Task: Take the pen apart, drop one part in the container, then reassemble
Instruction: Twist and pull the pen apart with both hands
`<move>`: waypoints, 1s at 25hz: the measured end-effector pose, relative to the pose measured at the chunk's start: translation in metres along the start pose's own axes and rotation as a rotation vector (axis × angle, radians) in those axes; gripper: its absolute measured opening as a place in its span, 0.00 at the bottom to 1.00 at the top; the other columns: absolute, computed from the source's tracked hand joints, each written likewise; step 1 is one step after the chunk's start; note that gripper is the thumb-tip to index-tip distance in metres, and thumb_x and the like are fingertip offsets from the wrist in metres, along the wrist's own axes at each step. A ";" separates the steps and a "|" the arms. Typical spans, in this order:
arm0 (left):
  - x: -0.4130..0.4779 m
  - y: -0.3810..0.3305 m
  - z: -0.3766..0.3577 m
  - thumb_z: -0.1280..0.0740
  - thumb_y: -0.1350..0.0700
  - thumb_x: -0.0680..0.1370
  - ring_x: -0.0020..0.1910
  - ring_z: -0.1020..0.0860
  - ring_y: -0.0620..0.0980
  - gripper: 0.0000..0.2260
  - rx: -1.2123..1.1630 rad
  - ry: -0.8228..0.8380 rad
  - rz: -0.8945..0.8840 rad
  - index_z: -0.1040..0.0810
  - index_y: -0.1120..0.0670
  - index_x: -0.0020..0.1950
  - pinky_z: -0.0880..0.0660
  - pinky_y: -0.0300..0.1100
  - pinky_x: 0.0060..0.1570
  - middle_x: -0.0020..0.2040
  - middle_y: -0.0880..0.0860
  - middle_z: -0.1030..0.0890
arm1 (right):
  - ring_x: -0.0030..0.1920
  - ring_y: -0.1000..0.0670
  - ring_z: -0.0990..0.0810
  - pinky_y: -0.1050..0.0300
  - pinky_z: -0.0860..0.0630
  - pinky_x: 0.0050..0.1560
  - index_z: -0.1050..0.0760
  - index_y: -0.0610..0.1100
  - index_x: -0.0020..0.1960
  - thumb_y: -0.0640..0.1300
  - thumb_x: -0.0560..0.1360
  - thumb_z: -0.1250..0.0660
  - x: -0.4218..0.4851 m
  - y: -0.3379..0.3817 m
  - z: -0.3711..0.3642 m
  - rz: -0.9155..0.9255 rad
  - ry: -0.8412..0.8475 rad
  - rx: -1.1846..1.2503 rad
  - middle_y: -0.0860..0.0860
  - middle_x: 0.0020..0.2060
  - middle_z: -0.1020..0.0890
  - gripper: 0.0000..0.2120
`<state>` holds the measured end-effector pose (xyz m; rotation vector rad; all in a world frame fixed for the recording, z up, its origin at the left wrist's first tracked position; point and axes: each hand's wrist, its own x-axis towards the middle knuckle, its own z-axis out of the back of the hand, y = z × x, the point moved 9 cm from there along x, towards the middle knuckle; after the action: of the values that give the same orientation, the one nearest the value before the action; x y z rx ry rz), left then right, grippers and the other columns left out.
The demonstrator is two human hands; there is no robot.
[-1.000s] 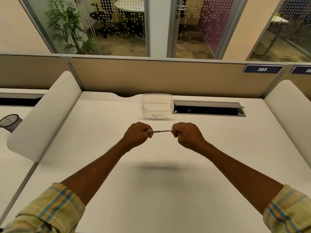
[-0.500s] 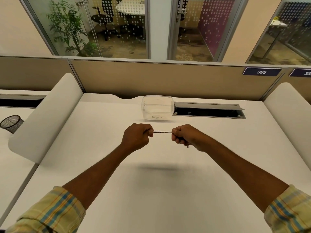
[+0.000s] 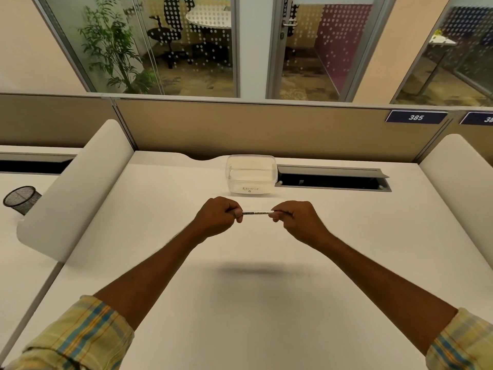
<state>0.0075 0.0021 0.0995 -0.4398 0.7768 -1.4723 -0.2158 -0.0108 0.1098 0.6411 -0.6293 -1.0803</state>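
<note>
pen (image 3: 257,212), frame centre: level, held above the desk (image 3: 240,303), left hand (image 3: 217,220) and right hand (image 3: 298,222) each gripping one end. container (image 3: 250,177), just above the hands, standing near the desk's far edge; bare desk surface across the lower frame.

Our both forearms bare, stretched forward and converging toward centre, checked sleeves pushed up near elbows. Our left hand (image 3: 217,217) curled into loose fist, knuckles up, thumb and forefinger pinched at inner side. Our right hand (image 3: 296,220) likewise curled, fingertips (image 3: 274,215) pinched facing left hand. We hold hands level, raised off surface, small gap between them, wrists roughly straight.
</note>
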 end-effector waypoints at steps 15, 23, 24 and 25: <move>0.004 -0.008 0.005 0.32 0.56 0.80 0.32 0.26 0.44 0.15 0.163 -0.058 -0.032 0.17 0.46 0.34 0.33 0.41 0.36 0.26 0.39 0.22 | 0.30 0.54 0.25 0.63 0.27 0.33 0.13 0.41 0.40 0.45 0.84 0.31 -0.008 -0.030 -0.013 -0.571 0.104 0.388 0.50 0.31 0.17 0.16; -0.007 -0.017 0.020 0.30 0.57 0.79 0.34 0.27 0.47 0.12 0.247 -0.218 -0.128 0.17 0.44 0.38 0.38 0.37 0.34 0.27 0.39 0.25 | 0.30 0.54 0.27 0.61 0.38 0.31 0.17 0.43 0.45 0.56 0.86 0.37 -0.021 -0.026 -0.033 -0.791 0.463 0.785 0.50 0.35 0.20 0.20; -0.009 -0.019 0.020 0.30 0.57 0.79 0.35 0.27 0.47 0.12 0.258 -0.245 -0.135 0.17 0.44 0.38 0.39 0.35 0.34 0.27 0.37 0.25 | 0.29 0.54 0.29 0.61 0.40 0.31 0.17 0.44 0.44 0.56 0.85 0.36 -0.021 -0.026 -0.033 -0.794 0.475 0.756 0.50 0.34 0.20 0.20; -0.011 -0.021 0.021 0.30 0.58 0.78 0.36 0.27 0.48 0.12 0.268 -0.263 -0.142 0.17 0.44 0.39 0.39 0.34 0.34 0.27 0.37 0.26 | 0.28 0.54 0.30 0.61 0.39 0.30 0.18 0.45 0.42 0.56 0.85 0.35 -0.019 -0.026 -0.030 -0.782 0.463 0.706 0.51 0.34 0.21 0.19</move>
<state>0.0081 0.0073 0.1303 -0.4785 0.3398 -1.5854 -0.2153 0.0033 0.0678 1.7977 -0.3317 -1.3472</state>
